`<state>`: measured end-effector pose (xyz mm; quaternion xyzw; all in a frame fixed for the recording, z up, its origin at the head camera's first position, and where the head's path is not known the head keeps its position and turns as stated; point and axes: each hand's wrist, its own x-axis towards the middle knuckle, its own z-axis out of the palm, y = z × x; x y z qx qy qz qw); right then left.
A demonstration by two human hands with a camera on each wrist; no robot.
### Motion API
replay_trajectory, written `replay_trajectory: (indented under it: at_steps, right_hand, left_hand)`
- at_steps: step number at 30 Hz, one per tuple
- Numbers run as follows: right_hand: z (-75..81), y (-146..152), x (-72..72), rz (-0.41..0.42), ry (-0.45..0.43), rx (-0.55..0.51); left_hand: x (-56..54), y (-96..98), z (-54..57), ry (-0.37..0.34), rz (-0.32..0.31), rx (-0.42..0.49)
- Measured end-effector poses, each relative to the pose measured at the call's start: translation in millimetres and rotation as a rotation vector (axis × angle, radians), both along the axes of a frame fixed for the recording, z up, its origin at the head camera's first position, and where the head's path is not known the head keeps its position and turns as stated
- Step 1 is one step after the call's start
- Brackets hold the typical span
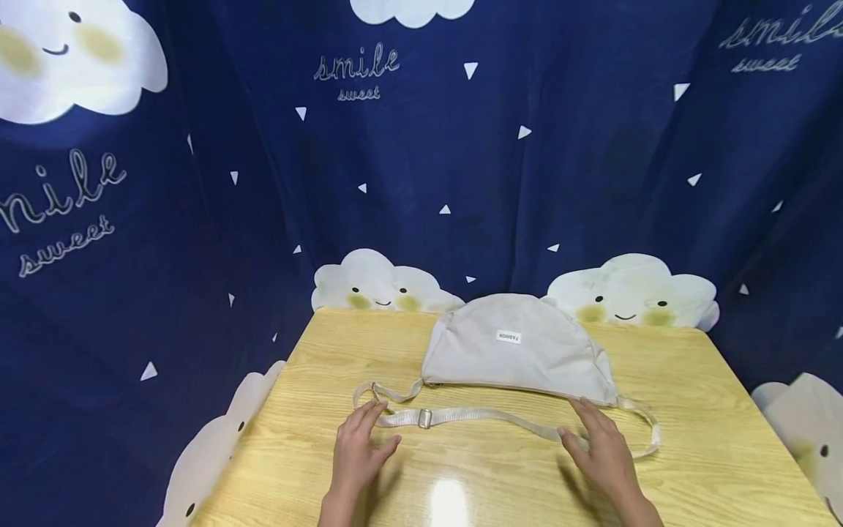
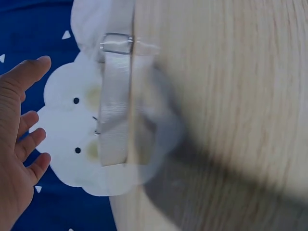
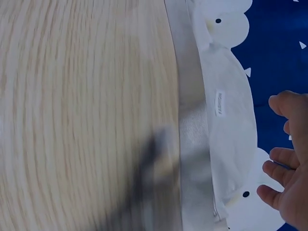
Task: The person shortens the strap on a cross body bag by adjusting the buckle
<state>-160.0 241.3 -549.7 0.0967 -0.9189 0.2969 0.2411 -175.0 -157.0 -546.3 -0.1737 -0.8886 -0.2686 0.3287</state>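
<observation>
A pale beige half-moon bag point(image 1: 514, 348) lies on the wooden table, its small "FASHION" label appearing upside down. Its webbing strap point(image 1: 487, 414) runs along the bag's near side, with a metal slider buckle point(image 1: 424, 418) towards the left. My left hand point(image 1: 358, 448) is by the strap's left loop, fingers spread and holding nothing. On the other side, my right hand point(image 1: 601, 448) hovers near the strap's right part, thumb apart from the fingers. In the left wrist view the buckle point(image 2: 117, 43) shows close up; the right wrist view shows the bag point(image 3: 231, 120) beyond the strap.
The light wooden table point(image 1: 296, 468) carries a bright glare spot near its front. Dark blue curtains point(image 1: 421, 161) printed with clouds, triangles and lettering hang behind and along both sides of the table.
</observation>
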Motion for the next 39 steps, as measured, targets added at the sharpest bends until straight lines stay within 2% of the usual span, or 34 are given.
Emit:
replay_trajectory:
  at_steps: [9, 19, 26, 33, 39]
  right_hand:
    - [-7.3, -19, -4.6, 0.079, -0.051, -0.089]
    - [-14.5, -39, -18.1, 0.139, -0.049, -0.117]
    - [-15.6, -50, -24.1, 0.162, -0.041, -0.150]
    - [-21.4, -61, -30.7, 0.186, -0.017, -0.167]
    - [-26.2, -73, -36.5, 0.255, -0.054, -0.202]
  left_hand:
    - [-9.1, -0.1, -11.8, -0.134, -0.082, 0.033]
    - [-23.3, 4.0, -19.6, -0.179, -0.153, 0.085]
    - [-30.6, 11.3, -23.4, -0.251, -0.177, 0.082]
    - [-36.3, 16.6, -29.6, -0.259, -0.186, 0.071]
    - [-41.5, 22.1, -36.2, -0.254, -0.176, 0.030]
